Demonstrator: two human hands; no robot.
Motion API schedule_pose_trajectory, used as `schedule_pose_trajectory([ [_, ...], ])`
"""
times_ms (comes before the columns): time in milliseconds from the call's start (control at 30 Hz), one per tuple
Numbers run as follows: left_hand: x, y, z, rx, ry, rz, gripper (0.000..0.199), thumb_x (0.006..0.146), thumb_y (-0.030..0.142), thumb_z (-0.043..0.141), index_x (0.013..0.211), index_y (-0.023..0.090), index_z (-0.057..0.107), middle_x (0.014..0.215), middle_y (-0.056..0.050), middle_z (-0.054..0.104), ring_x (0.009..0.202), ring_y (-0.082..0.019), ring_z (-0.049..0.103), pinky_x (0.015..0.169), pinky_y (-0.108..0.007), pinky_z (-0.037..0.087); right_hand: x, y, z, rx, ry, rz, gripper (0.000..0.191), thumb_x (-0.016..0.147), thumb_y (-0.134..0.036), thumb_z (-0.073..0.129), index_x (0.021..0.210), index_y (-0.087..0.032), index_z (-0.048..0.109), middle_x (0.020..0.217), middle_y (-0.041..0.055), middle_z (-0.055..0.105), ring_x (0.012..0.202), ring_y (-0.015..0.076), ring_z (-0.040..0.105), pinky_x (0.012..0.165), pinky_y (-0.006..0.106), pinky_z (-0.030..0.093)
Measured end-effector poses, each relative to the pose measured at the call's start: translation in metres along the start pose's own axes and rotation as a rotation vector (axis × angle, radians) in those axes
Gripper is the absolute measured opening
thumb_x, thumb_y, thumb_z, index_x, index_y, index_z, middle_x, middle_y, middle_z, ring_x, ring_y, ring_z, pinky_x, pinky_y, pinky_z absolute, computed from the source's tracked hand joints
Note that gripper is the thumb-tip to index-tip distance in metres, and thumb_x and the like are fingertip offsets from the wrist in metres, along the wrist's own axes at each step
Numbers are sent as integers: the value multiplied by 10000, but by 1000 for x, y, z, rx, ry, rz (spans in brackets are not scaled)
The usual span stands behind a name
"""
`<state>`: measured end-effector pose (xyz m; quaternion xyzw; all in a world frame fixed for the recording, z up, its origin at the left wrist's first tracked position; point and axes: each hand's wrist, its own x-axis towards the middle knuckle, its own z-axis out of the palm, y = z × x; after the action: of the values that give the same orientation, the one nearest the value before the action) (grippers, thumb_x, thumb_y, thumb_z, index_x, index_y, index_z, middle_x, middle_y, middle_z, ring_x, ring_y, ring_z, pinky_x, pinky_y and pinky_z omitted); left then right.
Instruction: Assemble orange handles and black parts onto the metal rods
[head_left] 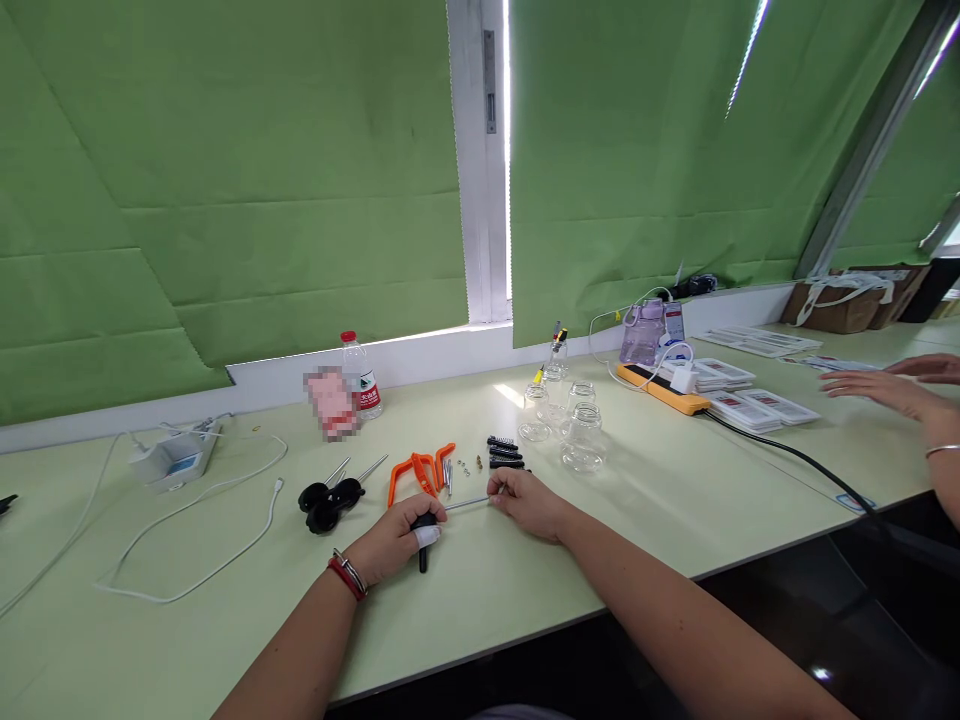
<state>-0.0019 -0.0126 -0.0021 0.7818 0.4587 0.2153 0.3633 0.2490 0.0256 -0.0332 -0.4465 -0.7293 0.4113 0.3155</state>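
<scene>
The left hand grips a black handle, the right hand pinches the far end of its rod, and orange parts lie beyond on the table

A pale green table carries everything. Taking the orange parts as the dial's centre, twelve toward the far edge: small metal rods and black strips lie at three; clear jars, then an orange power strip, toward two; a water bottle at eleven; black-handled tools at nine, with a white cable farther out.
</scene>
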Motion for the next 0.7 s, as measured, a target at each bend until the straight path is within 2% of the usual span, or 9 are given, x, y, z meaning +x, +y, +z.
schedule_pose_trajectory([
  [233,1,1,-1,3,-3,15,157,794,260,522,922,181,569,875,-14,533,800,-150,455,736,-278,397,2,4,1,-16,-25,6,101,819,-274,487,791,-193,539,605,-39,434,566,105,367,536,225,308],
  [467,0,0,0,-2,0,-11,170,789,263,518,932,187,571,883,-13,531,798,-149,451,727,-272,395,0,-3,-1,-18,-29,39,146,837,-301,477,760,-185,521,611,-31,464,566,105,389,550,229,323],
  [700,0,0,0,-7,0,0,161,792,257,522,928,188,573,871,-9,530,786,-146,450,721,-267,393,0,-4,0,18,-26,56,189,851,-333,459,736,-187,498,591,-39,427,555,104,363,548,233,321],
])
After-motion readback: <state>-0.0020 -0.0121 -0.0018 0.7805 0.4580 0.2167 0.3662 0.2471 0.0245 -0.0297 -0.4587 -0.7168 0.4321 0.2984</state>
